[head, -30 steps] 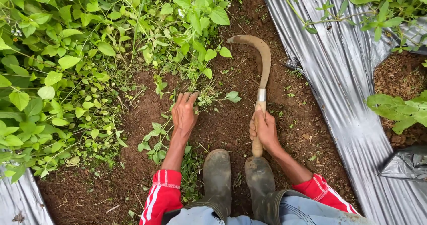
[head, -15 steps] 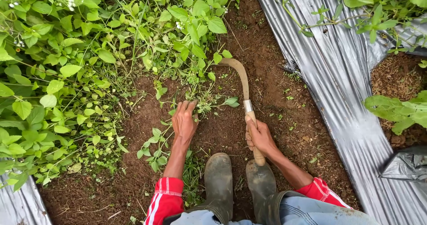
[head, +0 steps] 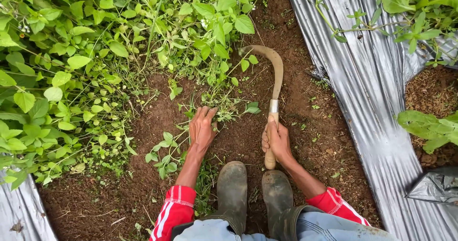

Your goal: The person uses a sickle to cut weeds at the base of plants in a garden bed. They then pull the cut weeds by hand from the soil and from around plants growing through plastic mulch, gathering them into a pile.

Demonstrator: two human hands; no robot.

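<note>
Sickle [head: 274, 79] swung left into weeds [head: 210, 55]; right hand [head: 276, 141] grip clenched on handle; left hand [head: 202, 129] open on soil.

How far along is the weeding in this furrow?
Done: bare soil around the boots. In hand: right hand holds the sickle, its tip in the weeds; left hand presses on small weeds. Left: the dense weed patch ahead.

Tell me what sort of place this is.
Most likely a farm plot or vegetable garden, outdoors. Bare brown soil forms a furrow between beds covered in silver plastic mulch sheet, leafy weeds crowd the ground, and the right hand grips a curved sickle.
</note>
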